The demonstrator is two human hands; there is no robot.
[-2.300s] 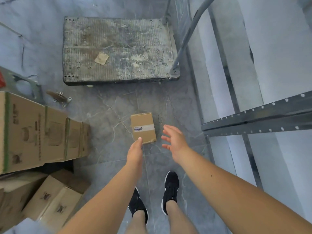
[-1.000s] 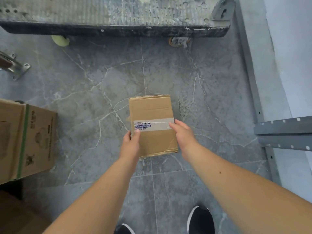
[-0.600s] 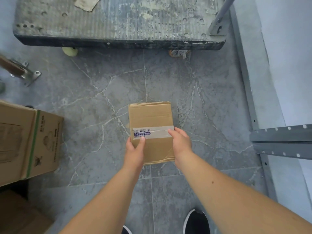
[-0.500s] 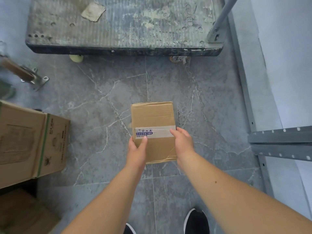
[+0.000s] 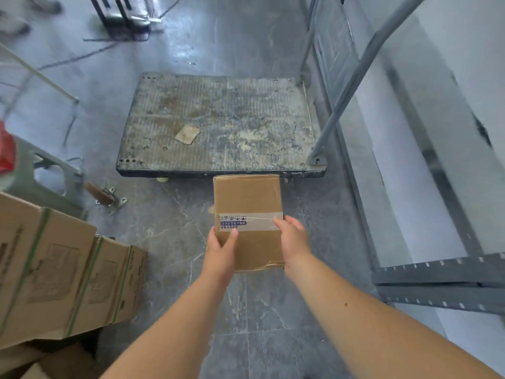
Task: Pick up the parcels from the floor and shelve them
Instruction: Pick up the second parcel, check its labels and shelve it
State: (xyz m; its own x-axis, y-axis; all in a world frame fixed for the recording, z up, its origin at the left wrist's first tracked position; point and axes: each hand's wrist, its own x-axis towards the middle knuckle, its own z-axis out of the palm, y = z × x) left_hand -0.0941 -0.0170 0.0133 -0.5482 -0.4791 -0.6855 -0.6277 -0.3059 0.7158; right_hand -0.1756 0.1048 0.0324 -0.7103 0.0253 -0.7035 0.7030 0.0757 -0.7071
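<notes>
The parcel (image 5: 247, 203) sits clamped between the two hands, its far end reaching out beyond the fingertips toward the near edge of the flat trolley (image 5: 218, 119). The left hand (image 5: 220, 251) grips the near-left edge, thumb laid flat on the top face just below the tape strip (image 5: 250, 222). The right hand (image 5: 293, 242) wraps the near-right edge, fingers curled over onto the end of that strip.

It looks lifted off the floor, though from this angle that is not certain.

It is a small taped carton with stiff, square walls, and probably light, since bare hands on the near half alone carry it. Plain cardboard gives fair friction; the glossy tape is the slicker patch. The near-right corner, just under the right palm, shows a crease, so squeezing there could cave it. Opposite side walls, with fingers beneath, seem the best hold. The grey shelf rail (image 5: 437, 272) lies off to the right of the right hand.
</notes>
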